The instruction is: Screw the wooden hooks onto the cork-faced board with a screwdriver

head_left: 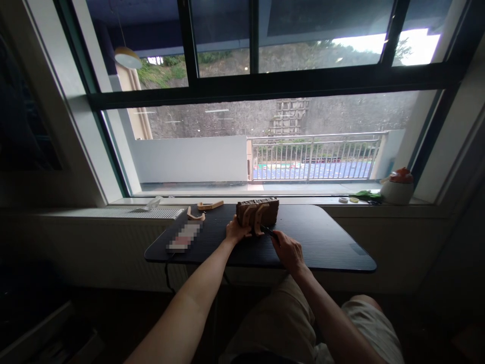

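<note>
A brown block-like box (270, 214) stands on the dark table, two curved light-wood pieces (258, 218) against its near face. My left hand (237, 231) is closed around the lower left of the box and the left curved piece; its fingertips are partly hidden. In my right hand (288, 248) is a slim black tool (268, 231), its tip meeting the lower part of the right curved piece. The exact kind of tool is too small to make out. Two more curved wooden pieces lie apart at the table's back left, one a long piece (210, 206), the other a hooked piece (195, 216).
The black table (322, 242) has rounded corners and stands against the window sill. A blurred-out flat object (185, 237) lies at its left, a cable hanging below. On the sill are a white pot with an orange top (397, 186) and small round items (348, 200). My knees are below.
</note>
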{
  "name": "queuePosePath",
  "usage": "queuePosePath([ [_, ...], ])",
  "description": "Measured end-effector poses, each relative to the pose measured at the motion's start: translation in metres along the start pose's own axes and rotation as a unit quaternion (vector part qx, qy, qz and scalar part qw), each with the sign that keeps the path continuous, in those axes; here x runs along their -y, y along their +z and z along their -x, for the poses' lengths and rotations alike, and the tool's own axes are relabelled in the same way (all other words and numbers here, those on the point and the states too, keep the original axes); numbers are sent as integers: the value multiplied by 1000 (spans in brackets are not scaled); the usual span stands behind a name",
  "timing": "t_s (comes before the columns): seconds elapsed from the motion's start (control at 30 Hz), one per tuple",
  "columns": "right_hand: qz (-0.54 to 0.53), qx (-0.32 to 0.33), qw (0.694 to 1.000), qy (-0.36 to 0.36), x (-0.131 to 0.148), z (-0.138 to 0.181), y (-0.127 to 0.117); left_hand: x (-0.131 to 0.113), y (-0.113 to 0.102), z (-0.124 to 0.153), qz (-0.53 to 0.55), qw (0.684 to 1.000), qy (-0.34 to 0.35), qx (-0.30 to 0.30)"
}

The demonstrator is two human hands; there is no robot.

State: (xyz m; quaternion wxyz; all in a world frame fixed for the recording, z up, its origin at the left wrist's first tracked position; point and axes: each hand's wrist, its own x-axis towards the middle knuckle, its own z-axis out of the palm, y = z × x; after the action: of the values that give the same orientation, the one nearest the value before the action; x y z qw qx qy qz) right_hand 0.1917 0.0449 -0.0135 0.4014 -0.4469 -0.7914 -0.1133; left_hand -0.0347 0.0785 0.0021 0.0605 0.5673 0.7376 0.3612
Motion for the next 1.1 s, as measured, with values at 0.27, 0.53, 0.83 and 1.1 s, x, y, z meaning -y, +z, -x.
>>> queuePosePath([
  [0.27, 29, 11, 999, 40, 0, -3, -1, -2, 1, 0, -1, 1000, 1, -4],
  [0.53, -4, 7, 1000, 21, 2, -2, -2, -4, -1, 0, -7, 1000, -6, -1],
  [0.83, -21, 23, 999, 32, -2, -1, 1, 0, 1, -2, -3, 1000, 2, 2],
  [1.1, 7, 40, 997, 60, -1, -3, -2, 1, -1, -1, 6, 1000, 5, 6],
])
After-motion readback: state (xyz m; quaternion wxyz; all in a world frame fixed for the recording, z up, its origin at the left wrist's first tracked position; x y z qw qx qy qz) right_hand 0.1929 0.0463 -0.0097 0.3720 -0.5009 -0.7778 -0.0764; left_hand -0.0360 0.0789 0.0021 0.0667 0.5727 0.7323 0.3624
